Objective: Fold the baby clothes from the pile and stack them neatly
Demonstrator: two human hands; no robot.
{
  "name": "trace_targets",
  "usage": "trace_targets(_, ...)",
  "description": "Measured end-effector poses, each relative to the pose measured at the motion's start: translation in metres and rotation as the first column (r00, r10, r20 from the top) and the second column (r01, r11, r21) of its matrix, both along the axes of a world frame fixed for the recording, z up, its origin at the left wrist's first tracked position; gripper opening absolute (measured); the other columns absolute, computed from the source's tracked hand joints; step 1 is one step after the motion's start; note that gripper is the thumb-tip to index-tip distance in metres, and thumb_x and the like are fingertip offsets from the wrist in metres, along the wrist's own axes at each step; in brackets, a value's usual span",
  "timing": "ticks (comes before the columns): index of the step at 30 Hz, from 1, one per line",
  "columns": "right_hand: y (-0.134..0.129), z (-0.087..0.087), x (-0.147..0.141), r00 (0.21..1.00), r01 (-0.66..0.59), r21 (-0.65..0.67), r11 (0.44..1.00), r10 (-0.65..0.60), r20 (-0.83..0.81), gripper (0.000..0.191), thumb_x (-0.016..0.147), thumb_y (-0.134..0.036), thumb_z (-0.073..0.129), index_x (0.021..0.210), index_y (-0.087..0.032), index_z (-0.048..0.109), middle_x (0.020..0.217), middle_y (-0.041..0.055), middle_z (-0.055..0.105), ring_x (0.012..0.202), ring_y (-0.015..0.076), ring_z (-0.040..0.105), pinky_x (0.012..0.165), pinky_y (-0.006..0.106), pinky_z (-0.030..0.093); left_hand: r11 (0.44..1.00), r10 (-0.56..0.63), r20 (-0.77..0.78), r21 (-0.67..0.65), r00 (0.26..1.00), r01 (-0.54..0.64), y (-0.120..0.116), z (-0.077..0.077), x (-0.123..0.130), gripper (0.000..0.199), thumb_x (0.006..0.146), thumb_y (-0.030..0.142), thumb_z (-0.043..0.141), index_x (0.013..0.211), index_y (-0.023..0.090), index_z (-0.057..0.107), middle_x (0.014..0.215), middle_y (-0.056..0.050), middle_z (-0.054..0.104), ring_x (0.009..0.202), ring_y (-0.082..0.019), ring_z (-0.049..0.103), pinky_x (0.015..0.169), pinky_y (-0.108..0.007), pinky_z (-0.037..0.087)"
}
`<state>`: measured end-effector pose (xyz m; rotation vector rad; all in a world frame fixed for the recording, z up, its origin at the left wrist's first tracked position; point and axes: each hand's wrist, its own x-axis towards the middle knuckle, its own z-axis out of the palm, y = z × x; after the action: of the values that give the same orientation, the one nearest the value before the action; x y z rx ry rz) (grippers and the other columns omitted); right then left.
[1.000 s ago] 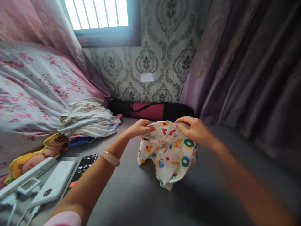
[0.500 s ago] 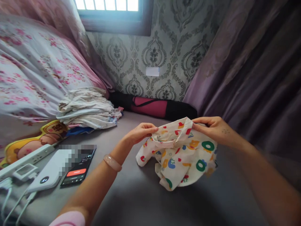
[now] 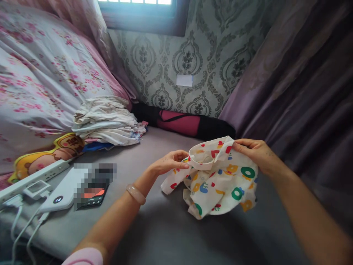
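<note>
Shifted just off the collar (image 3: 202,165), your left hand (image 3: 173,162) pinches the shirt (image 3: 213,184), your right hand (image 3: 252,151) its opposite shoulder, inside the grey bed's (image 3: 157,235) near edge; uneven pulling may skew it.

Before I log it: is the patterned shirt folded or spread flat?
Neither: the shirt is raised and creased, held near its collar by left hand and right hand.

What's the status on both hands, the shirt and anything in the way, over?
Left hand and right hand pinching the shirt near its collar. Shirt creased, collar uppermost. Phone and white power bank off left, apart from shirt.
</note>
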<state>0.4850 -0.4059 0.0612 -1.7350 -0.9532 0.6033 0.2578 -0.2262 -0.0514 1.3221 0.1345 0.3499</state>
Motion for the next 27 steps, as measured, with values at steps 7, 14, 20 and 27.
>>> trace_targets(7, 0.004, -0.009, 0.01, 0.999, 0.036, 0.008, 0.999, -0.036, -0.014, 0.032, 0.065, -0.046, 0.078, 0.087, -0.024, 0.074, 0.074, 0.0026, 0.074, 0.059, 0.021, 0.069, 0.053, 0.031, 0.057, 0.979, 0.188, -0.056, 0.095, 0.981, -0.182, 0.006, -0.004, 0.002, 0.037, 0.069, 0.045, 0.076, 0.087, 0.015, 0.066, 0.074, -0.001, 0.064, 0.057, -0.008, 0.052, 0.051, -0.02, 0.037)
trace_targets(14, 0.005, -0.005, 0.011, 1.0, 0.025, 0.034, 0.999, -0.024, -0.009, 0.033, 0.064, -0.047, 0.079, 0.086, -0.023, 0.074, 0.075, 0.0029, 0.074, 0.059, 0.0203, 0.068, 0.052, 0.03, 0.057, 0.882, 0.398, 0.042, 0.257, 0.916, -0.395, 0.016, 0.028, 0.0, 0.038, 0.071, 0.051, 0.07, 0.08, 0.015, 0.061, 0.067, 0.003, 0.057, 0.058, -0.008, 0.049, 0.051, -0.018, 0.037)
trace_targets(20, 0.009, 0.016, 0.016, 0.992, -0.006, 0.119, 0.993, -0.009, 0.124, 0.038, 0.064, -0.051, 0.077, 0.088, -0.022, 0.074, 0.079, 0.0035, 0.074, 0.062, 0.0187, 0.067, 0.053, 0.028, 0.055, 0.849, 0.367, 0.065, 0.384, 0.928, -0.362, 0.032, 0.092, -0.005, 0.036, 0.069, 0.047, 0.073, 0.083, 0.015, 0.066, 0.07, -0.001, 0.063, 0.057, -0.011, 0.055, 0.051, -0.02, 0.041)
trace_targets(27, 0.024, 0.09, 0.015, 0.685, -0.04, 0.439, 0.898, -0.295, 0.666, 0.032, 0.084, -0.049, 0.059, 0.094, -0.02, 0.07, 0.089, 0.0054, 0.072, 0.081, 0.0206, 0.067, 0.069, 0.03, 0.051, 0.413, 0.51, 0.512, 0.559, 0.691, -0.719, 0.029, 0.204, 0.01, 0.009, 0.072, 0.022, 0.07, 0.079, 0.016, 0.067, 0.08, -0.002, 0.06, 0.087, -0.018, 0.06, 0.061, -0.019, 0.043)
